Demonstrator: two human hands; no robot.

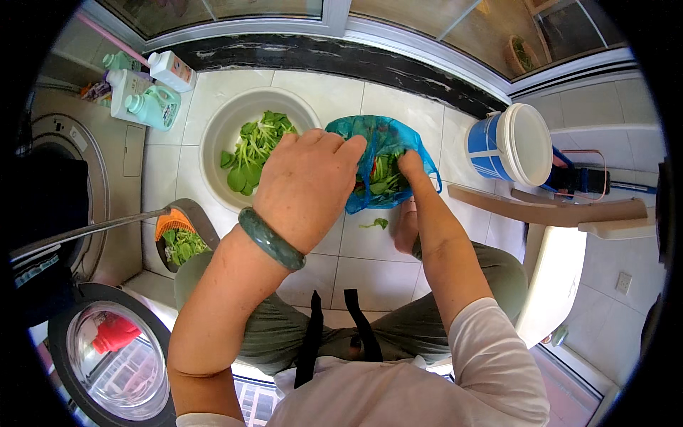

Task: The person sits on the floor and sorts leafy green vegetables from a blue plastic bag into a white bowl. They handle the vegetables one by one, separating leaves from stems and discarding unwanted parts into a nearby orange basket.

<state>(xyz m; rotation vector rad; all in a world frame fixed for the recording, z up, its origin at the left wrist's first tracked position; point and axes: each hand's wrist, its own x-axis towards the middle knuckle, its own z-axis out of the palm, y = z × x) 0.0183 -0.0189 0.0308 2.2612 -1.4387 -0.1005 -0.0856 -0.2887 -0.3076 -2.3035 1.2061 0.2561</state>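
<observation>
My left hand (307, 184), with a dark green bangle (271, 240) at the wrist, is back-up between a pale round basin (209, 160) and a blue plastic bag (395, 125). Its fingers curl downward and their tips are hidden, so any hold is unclear. Leafy greens (248, 173) with pale stems lie in the basin, partly covered by this hand. My right hand (411, 163) reaches into the open bag at its right side. Its fingertips are lost among more leafy greens (385, 173), where a bit of red also shows.
A loose leaf (380, 223) lies on the floor tiles by my foot (405, 229). At left, a dustpan (205, 219) holds greens beside a washing machine (125, 213) with its door (114, 363) swung out. Detergent bottles (160, 107) stand behind; a bucket (491, 147) stands right.
</observation>
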